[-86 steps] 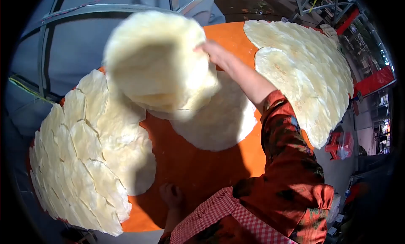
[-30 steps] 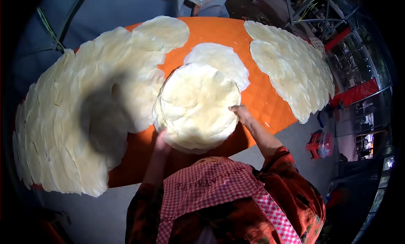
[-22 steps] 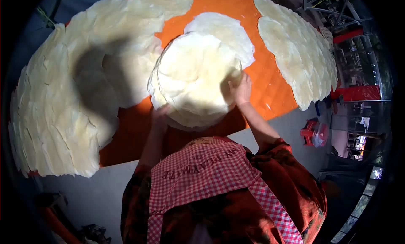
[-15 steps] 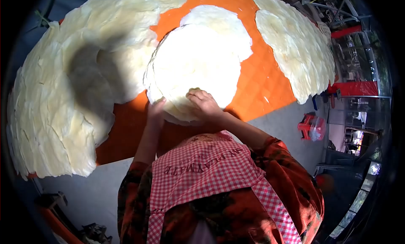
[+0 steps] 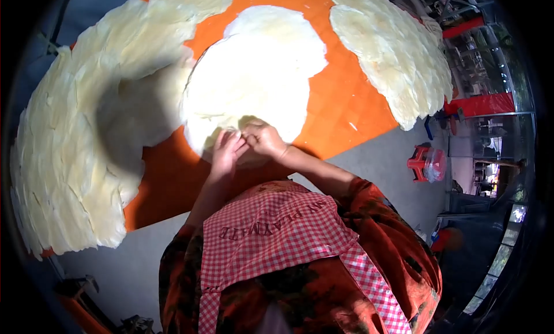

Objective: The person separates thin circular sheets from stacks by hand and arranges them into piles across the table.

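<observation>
In front of me lies a pile of thin, pale, round sheets [image 5: 248, 80], brightly lit and overlapping. They look soft and floppy, but I cannot tell what they are made of. Both hands meet at the pile's near edge. My right hand [image 5: 264, 140] has its fingers curled in a pinch on the edge of a top sheet. Close beside it, my left hand [image 5: 227, 152] closes fingers and thumb at the same edge. The bit of sheet between the fingertips is mostly hidden.
The pile rests on an orange table cover [image 5: 340, 123]. A broad spread of overlapping pale sheets [image 5: 63, 178] covers the left side, and another spread [image 5: 392, 57] lies at the right. Beyond the table's right edge, a red stool [image 5: 418, 161] stands on the grey floor [image 5: 375, 155].
My left hand has moved from the pile's left edge rightward to meet my right hand. My right hand has shifted slightly left, its fingers now curled. The whole view has shifted a little.
</observation>
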Tool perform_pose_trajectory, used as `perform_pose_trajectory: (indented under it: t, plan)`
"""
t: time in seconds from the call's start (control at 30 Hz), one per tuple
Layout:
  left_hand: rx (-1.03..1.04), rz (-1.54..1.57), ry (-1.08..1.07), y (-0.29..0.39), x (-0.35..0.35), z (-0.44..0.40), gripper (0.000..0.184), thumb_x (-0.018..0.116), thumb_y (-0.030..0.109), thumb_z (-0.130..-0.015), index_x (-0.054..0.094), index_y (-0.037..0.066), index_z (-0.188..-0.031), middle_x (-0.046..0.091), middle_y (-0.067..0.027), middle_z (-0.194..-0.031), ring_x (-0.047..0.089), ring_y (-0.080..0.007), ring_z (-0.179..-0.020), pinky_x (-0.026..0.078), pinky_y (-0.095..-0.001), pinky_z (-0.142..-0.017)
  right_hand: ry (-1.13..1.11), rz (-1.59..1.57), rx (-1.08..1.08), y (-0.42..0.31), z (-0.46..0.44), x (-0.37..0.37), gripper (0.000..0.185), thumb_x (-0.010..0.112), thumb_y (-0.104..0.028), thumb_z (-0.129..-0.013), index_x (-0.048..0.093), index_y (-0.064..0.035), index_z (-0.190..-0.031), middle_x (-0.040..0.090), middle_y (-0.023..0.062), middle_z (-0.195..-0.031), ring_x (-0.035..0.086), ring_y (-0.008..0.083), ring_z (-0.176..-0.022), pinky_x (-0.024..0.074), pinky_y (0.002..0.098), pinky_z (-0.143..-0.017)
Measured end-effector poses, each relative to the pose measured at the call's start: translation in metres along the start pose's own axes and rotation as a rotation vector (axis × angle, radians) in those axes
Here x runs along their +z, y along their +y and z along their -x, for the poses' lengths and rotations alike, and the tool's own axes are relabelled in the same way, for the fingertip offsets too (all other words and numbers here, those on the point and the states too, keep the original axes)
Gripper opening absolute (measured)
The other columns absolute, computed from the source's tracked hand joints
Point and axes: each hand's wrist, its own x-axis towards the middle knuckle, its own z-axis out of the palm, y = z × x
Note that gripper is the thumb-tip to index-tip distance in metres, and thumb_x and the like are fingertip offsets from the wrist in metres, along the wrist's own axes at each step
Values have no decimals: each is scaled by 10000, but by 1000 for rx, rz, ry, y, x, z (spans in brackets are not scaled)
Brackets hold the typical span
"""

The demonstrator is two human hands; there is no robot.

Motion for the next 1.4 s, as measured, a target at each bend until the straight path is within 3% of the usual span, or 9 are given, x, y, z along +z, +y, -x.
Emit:
perform_pose_trajectory:
  t: [0.23,0.57,0.77,0.83,0.93,1.0,1.2,1.33,1.4]
  plan:
    - [32,-26,1,-6,0,-4,306,481,-2,-909,448,36,-1211,547,-133,-1161,587,-263,-1066,534,-406,-888,-261,-161,-157,46,9,-14,417,726,-204,-742,625,-31,-1107,580,148,-1180,516,311,-1158,421,383,-993]
    - [173,-174,6,-21,4,-8,293,475,-14,-902,502,34,-1190,575,-91,-1121,600,-180,-970,551,-281,-796,-399,-227,-73,51,-1,-26,448,709,-136,-771,556,-30,-1179,542,153,-1220,532,314,-1126,461,369,-941]
    - [129,-244,224,-19,2,-19,253,456,76,-952,506,22,-1195,571,-97,-1122,593,-182,-976,546,-277,-735,-189,116,-14,9,-8,-10,536,649,-105,-804,472,11,-1297,515,208,-1255,587,301,-985,498,389,-870]
    - [118,-308,319,-17,0,-18,259,461,112,-955,498,23,-1195,553,-107,-1152,579,-197,-992,534,-307,-729,-311,-102,130,32,-28,-5,522,645,-99,-795,488,18,-1279,558,187,-1197,604,274,-894,503,388,-844]
    - [3,-265,569,-11,-16,-11,285,474,149,-947,486,28,-1205,556,-104,-1148,580,-200,-963,518,-326,-725,-273,-104,370,89,-113,-44,376,580,28,-689,650,24,-1058,648,75,-777,604,176,-720,514,299,-718]
    - [-2,-243,529,-10,-25,-5,318,488,170,-934,470,32,-1221,565,-97,-1129,582,-194,-929,504,-314,-711,-365,-41,328,117,-194,-139,227,544,-67,-739,724,-35,-874,693,57,-839,624,152,-748,498,319,-728]
    - [16,-168,461,-12,-34,-9,302,489,166,-945,474,-29,-1175,567,-139,-1067,606,-213,-814,540,-289,-608,-290,241,109,2,-291,-261,282,569,-275,-944,649,-5,-935,670,-1,-805,572,80,-710,467,251,-635]
    - [51,-51,365,-8,-34,-4,308,479,170,-958,444,-45,-1175,569,-157,-1052,618,-216,-769,555,-299,-601,-436,441,-48,-44,-259,-219,217,615,-147,-838,649,-29,-1016,663,80,-815,617,148,-734,504,306,-695]
    - [46,-16,327,-8,-34,-2,308,475,180,-964,438,-33,-1184,580,-155,-1054,632,-224,-787,560,-310,-616,-459,315,218,-70,-194,-166,257,583,-213,-853,658,-44,-1032,674,130,-961,640,248,-886,483,358,-830]
